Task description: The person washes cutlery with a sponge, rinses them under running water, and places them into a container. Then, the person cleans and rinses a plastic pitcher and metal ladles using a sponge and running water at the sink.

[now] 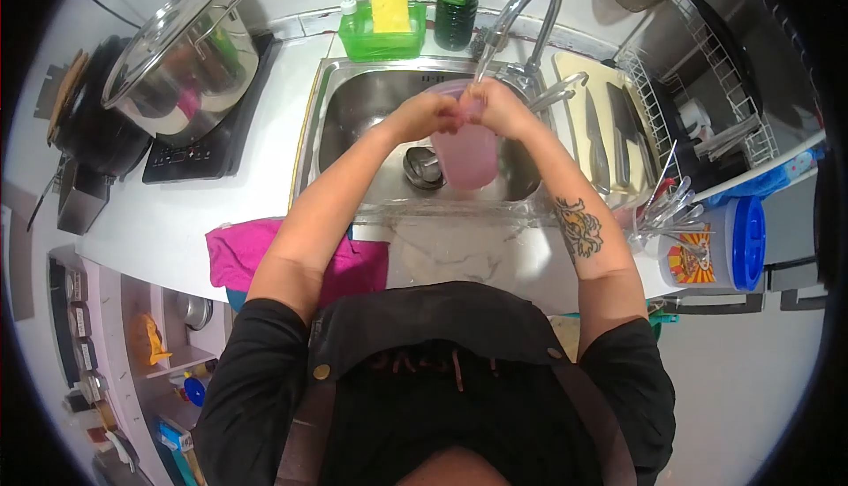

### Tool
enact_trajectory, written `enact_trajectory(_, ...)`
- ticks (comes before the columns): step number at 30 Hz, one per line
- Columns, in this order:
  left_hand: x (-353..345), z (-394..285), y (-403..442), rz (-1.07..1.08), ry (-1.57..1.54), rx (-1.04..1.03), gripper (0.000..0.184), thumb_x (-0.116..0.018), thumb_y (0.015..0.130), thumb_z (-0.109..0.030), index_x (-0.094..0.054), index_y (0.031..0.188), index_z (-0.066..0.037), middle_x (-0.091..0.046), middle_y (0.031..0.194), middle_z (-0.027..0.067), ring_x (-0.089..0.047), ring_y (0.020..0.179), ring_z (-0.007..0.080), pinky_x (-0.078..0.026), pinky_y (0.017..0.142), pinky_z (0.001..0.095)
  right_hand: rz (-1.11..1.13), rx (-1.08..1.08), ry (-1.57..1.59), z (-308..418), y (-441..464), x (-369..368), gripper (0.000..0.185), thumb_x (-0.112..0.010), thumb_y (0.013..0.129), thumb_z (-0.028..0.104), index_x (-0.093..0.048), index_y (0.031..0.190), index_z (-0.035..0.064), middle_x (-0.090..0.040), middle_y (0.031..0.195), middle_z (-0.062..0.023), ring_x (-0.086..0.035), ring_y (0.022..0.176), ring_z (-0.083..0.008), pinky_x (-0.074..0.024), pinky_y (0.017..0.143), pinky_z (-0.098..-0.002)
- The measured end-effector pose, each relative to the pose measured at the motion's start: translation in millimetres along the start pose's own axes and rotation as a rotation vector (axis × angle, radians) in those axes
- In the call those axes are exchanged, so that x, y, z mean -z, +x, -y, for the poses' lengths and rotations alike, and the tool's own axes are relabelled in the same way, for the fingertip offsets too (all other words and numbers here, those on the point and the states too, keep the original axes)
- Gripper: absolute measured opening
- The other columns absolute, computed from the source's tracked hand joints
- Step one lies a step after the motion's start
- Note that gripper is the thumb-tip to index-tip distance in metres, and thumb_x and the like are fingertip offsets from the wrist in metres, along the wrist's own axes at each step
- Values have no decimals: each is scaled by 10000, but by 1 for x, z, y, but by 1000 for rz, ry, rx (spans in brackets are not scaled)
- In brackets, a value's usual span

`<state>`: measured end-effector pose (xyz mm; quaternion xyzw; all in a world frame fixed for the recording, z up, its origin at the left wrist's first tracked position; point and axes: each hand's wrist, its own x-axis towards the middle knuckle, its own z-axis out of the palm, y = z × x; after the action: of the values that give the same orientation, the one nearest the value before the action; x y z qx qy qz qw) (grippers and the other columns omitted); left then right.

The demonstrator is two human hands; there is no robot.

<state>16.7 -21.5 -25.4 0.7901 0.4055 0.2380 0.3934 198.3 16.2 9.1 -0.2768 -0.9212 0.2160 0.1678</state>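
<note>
A translucent pink plastic container [471,155] stands in the steel sink [353,119] below the running faucet [541,22]. My left hand [431,117] is at the container's upper part, its fingers curled inward. Close beside it, my right hand [495,110] is bent under the water stream, with fingers pressed together. The fingertips of both hands nearly meet over the container. What lies between them, if anything, is too small to make out. A small round metal vessel [422,168] sits on the sink floor, left of the container.
Behind the sink are a green caddy [380,42] with a yellow sponge [389,12] and a dark green bottle [458,4]. Knives lie on a cutting board [574,75] at right, beside a dish rack [649,97]. A large pot [181,66] stands left; a pink cloth [353,269] hangs in front.
</note>
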Motion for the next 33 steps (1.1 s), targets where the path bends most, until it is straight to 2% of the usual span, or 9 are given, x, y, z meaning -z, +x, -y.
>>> enact_trajectory(2,-5,3,6,-222,-292,132,160,-550,795,-163,-562,783,-4,-582,691,61,-553,624,122,-446,582,255,-372,-194,225,0,8,-2,166,-629,623,57,-590,785,45,-553,682,-100,-549,722,-204,-434,651,-300)
enact_trajectory(6,-31,58,4,-542,-717,368,185,-550,808,-174,-525,724,-11,-513,600,40,-481,504,130,-421,477,266,-187,-649,1054,13,25,22,77,-573,715,1,-571,776,-46,-553,657,-101,-532,516,-167,-454,463,-254)
enact_trajectory(11,-63,86,0,-662,-1028,707,298,-522,836,-327,-506,685,-70,-459,535,2,-407,420,124,-370,410,252,-120,-719,1001,28,37,23,135,-513,767,-4,-527,861,-100,-581,787,-179,-620,698,-240,-541,573,-259)
enact_trajectory(19,-64,66,3,-538,-1244,802,207,-493,846,-207,-506,679,-85,-458,540,3,-409,420,119,-369,416,258,-95,-645,949,25,47,6,156,-480,766,-19,-523,878,-118,-590,736,-196,-624,638,-263,-533,534,-297)
enact_trajectory(22,-54,27,2,-537,-1144,634,189,-486,836,-191,-526,700,-67,-465,540,-1,-435,446,115,-399,454,252,126,-526,412,14,32,-4,270,-580,686,37,-533,948,-10,-593,803,-189,-620,759,-286,-511,634,-355)
enact_trajectory(24,-46,13,-3,-440,-1073,219,209,-502,844,-223,-563,724,-63,-510,591,1,-496,520,93,-421,487,232,82,18,-383,9,7,-15,397,-646,609,72,-534,989,99,-588,893,-179,-591,846,-307,-482,713,-378)
enact_trajectory(27,-41,11,-1,-474,-521,129,123,-568,797,-154,-571,760,-36,-524,605,2,-500,554,81,-412,525,217,35,-87,-320,14,-1,-7,450,-683,581,123,-525,1002,152,-577,956,-152,-553,898,-334,-457,754,-404)
enact_trajectory(32,-39,-22,-13,-555,-390,49,111,-660,663,-38,-571,729,-37,-559,733,45,-527,650,108,-415,575,236,192,-166,-387,33,-8,6,330,-662,643,198,-540,934,102,-580,917,-125,-558,857,-318,-455,715,-419)
enact_trajectory(33,-34,-20,-15,-774,-201,-150,145,-659,664,-44,-566,775,-46,-541,784,53,-525,696,119,-416,604,237,146,-163,-385,27,-12,2,274,-644,670,212,-552,897,90,-580,902,-118,-559,843,-314,-453,702,-421)
